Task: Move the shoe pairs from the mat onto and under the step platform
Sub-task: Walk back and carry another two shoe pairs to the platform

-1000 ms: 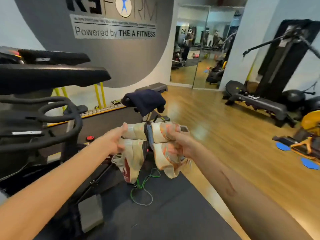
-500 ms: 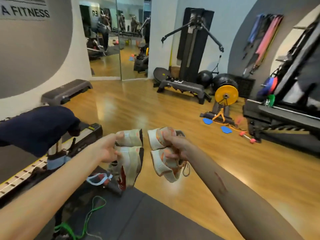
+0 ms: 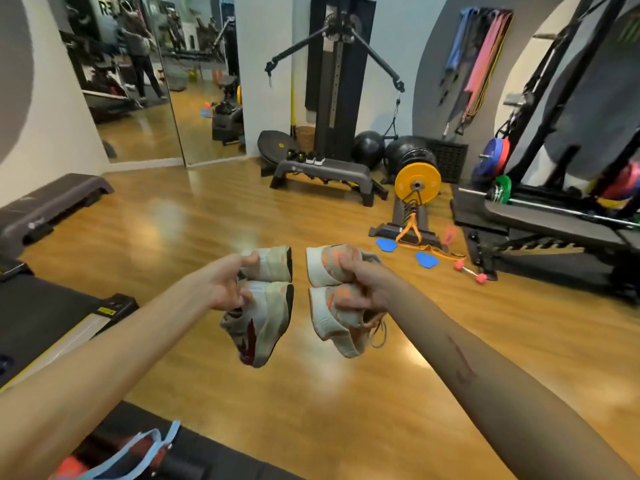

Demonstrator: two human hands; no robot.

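My left hand point(image 3: 227, 287) grips a pair of pale grey shoes with dark red marks point(image 3: 266, 306), heels up and toes hanging down. My right hand point(image 3: 360, 284) grips a second pair, white with orange accents and laces point(image 3: 334, 311), held the same way. Both pairs hang side by side above the wooden floor, a small gap between them. Across the room stands a grey step platform point(image 3: 329, 169) in front of the cable machine, with small dark and white shoes point(image 3: 310, 158) on its left end. A black mat point(image 3: 180, 452) lies at the lower left.
Another step platform point(image 3: 52, 199) sits by the left wall under the mirror. A yellow weight plate on a stand point(image 3: 417, 183), blue sliders point(image 3: 386, 244), a pink dumbbell point(image 3: 469, 270) and a bench rack point(image 3: 554, 220) fill the right. Black balls point(image 3: 369, 148) sit behind the platform.
My view has swung right, away from the bike and treadmill toward the far step platform. Both hands still hold their shoe pairs, carried out over the wooden floor.
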